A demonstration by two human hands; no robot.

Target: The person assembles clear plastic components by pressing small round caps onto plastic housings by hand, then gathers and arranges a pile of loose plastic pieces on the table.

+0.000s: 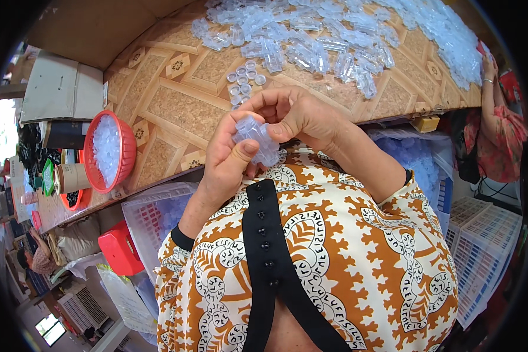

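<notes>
A small bunch of clear plastic tubes (253, 136) is gripped in my left hand (222, 154), just above the near table edge. Its thumb lies across the front of the bunch. My right hand (311, 117) comes in from the right with bent fingers, its thumb pressed against a tube at the bunch's upper right side. The tips of its other fingers are partly hidden. Just beyond my hands, small round clear caps (242, 78) lie grouped on the patterned table (176, 97).
Loose clear tubes (311, 44) are heaped across the far table. At left stands a red basket (126, 149) of translucent pieces, near a cardboard box (61, 94). Lined crates with pieces (413, 155) stand below the table edge. Another person's arm (491, 97) reaches in at far right.
</notes>
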